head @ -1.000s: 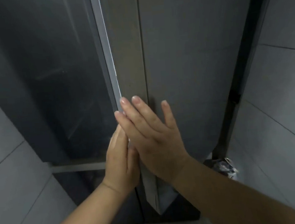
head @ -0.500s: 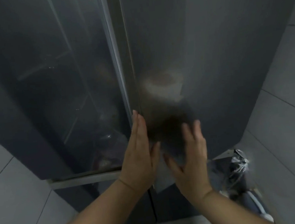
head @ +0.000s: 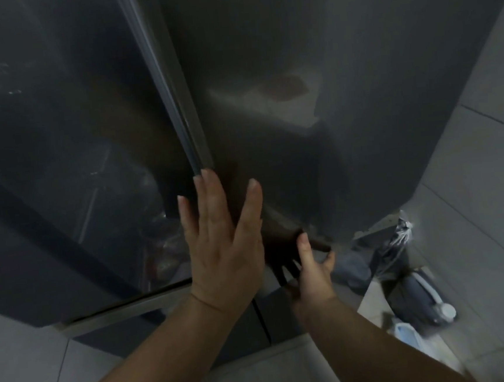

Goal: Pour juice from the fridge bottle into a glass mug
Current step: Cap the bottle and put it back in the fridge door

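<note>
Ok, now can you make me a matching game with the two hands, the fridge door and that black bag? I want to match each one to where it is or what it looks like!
Things:
1. left hand
2. right hand
3. black bag
4. fridge door

Clues:
A. on the floor, off to the side
B. flat on the fridge door, fingers spread
C. dark grey and shiny
D. low down, at the fridge door's bottom edge

Pairs: 1-B, 2-D, 3-A, 4-C
</note>
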Demonstrator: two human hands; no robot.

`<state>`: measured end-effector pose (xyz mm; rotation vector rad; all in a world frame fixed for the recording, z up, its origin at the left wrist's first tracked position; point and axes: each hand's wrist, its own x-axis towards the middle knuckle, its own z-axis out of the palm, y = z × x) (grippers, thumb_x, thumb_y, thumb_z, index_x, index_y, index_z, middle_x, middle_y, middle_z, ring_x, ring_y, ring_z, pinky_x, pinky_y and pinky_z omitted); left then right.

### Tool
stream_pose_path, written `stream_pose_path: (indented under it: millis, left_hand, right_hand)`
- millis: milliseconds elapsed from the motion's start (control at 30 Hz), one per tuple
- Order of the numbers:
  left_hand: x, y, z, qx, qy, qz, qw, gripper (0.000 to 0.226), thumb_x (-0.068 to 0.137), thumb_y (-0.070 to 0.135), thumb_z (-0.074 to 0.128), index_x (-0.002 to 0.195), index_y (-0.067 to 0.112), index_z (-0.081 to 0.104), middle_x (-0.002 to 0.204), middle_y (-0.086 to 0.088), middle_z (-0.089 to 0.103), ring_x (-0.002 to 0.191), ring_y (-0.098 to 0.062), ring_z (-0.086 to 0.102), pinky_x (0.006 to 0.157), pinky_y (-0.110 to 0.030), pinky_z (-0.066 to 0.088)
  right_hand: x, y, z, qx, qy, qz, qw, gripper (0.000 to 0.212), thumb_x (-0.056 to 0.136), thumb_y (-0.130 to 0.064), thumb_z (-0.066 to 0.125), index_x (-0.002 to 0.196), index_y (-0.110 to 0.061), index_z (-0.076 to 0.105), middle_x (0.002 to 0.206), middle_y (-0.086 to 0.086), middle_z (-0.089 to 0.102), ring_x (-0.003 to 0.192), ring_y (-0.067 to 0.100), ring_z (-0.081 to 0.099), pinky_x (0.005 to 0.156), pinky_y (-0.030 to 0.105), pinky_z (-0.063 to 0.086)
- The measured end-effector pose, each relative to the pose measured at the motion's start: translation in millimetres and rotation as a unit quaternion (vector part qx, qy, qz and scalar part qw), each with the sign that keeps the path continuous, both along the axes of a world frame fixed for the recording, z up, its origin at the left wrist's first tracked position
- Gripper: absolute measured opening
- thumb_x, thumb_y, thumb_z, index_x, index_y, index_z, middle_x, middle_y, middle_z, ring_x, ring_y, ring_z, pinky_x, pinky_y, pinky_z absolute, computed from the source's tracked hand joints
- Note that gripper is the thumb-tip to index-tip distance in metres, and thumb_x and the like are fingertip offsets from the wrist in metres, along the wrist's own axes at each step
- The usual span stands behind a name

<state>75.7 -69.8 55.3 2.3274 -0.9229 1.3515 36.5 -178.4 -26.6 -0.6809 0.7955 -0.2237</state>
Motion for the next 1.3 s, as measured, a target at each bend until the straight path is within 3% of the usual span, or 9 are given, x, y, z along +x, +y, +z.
stream_pose_path:
  millis: [133,300,567,800,900,1000,1067,1167,1300]
  left_hand:
    - [11,11,-28,0.113,-0.026,0.044,0.992,0.079,0.084,0.025,0.065,0.150,0.023,0.022,0.160,-0.007,-0.010,0.147,-0.028,-0.005,0.114,-0.055,0.006]
    - [27,19,-49,0.195,-0.008,0.085,0.977,0.083,0.080,0.038,0.068,0.149,0.024,0.024,0.159,-0.006,-0.015,0.146,-0.028,-0.012,0.115,-0.053,-0.004]
    - [56,13,-56,0.204,0.035,0.116,0.972,0.102,0.074,0.039,0.074,0.152,0.022,0.011,0.157,-0.007,-0.023,0.144,-0.028,-0.018,0.114,-0.051,-0.011]
    - [70,9,-63,0.226,0.036,0.114,0.967,0.117,0.070,0.030,0.079,0.152,0.019,-0.003,0.155,-0.009,-0.027,0.142,-0.032,-0.023,0.112,-0.053,-0.016]
    - [67,4,-66,0.220,0.032,0.128,0.966,0.107,0.074,0.029,0.074,0.152,0.018,0.001,0.156,-0.014,-0.022,0.142,-0.035,-0.021,0.113,-0.056,-0.013]
    - [51,-15,-60,0.173,0.088,0.112,0.975,0.103,0.070,0.031,0.076,0.151,0.016,0.014,0.155,-0.020,-0.004,0.144,-0.036,-0.013,0.113,-0.055,-0.006]
    - [38,-34,-53,0.171,0.133,0.061,0.974,0.107,0.061,0.033,0.081,0.149,0.016,0.022,0.154,-0.018,0.006,0.142,-0.037,0.003,0.111,-0.056,0.002]
    - [16,-67,-45,0.175,0.155,-0.028,0.972,0.105,0.059,0.030,0.082,0.148,0.019,0.028,0.154,-0.013,0.012,0.141,-0.033,0.011,0.107,-0.056,0.006]
    - [-6,-96,-35,0.193,0.190,-0.085,0.959,0.104,0.063,0.030,0.080,0.150,0.020,0.023,0.158,-0.012,0.013,0.144,-0.033,0.006,0.109,-0.055,0.005]
  right_hand:
    - [11,-1,0,0.032,-0.003,-0.008,0.999,0.128,0.049,-0.055,0.082,0.148,-0.051,0.000,0.152,0.008,0.037,0.131,0.033,0.044,0.099,0.057,0.044]
    - [24,-2,-1,0.048,-0.005,-0.021,0.999,0.107,0.073,-0.042,0.076,0.149,-0.048,0.001,0.152,0.010,0.036,0.131,0.035,0.044,0.094,0.054,0.047]
    - [55,-1,-5,0.050,-0.013,-0.024,0.998,0.122,0.060,-0.051,0.079,0.149,-0.047,-0.004,0.155,0.004,0.032,0.132,0.032,0.043,0.100,0.055,0.045]
    - [69,-5,-11,0.017,-0.004,-0.020,1.000,0.110,0.077,-0.050,0.071,0.150,-0.041,-0.011,0.157,0.001,0.027,0.132,0.032,0.043,0.100,0.056,0.045]
    - [68,-10,-16,-0.008,0.006,0.008,1.000,0.118,0.068,-0.060,0.073,0.151,-0.038,-0.008,0.155,0.001,0.030,0.131,0.031,0.045,0.098,0.054,0.047]
    - [58,-17,-11,-0.045,0.030,0.029,0.998,0.143,0.034,-0.072,0.082,0.151,-0.033,0.011,0.145,0.000,0.046,0.122,0.030,0.055,0.094,0.056,0.050]
    - [47,-26,-7,-0.098,0.049,0.035,0.993,0.133,0.038,-0.069,0.086,0.149,-0.030,0.023,0.139,0.002,0.053,0.118,0.028,0.058,0.097,0.051,0.050]
    - [13,-49,8,-0.287,0.072,0.055,0.954,0.088,0.082,-0.035,0.072,0.153,-0.026,0.019,0.136,0.002,0.052,0.122,0.019,0.055,0.104,0.037,0.045]
    - [-35,-83,24,-0.602,0.151,0.029,0.783,0.074,0.087,-0.020,0.064,0.151,-0.021,0.026,0.157,0.006,0.029,0.144,0.018,0.026,0.119,0.032,0.020]
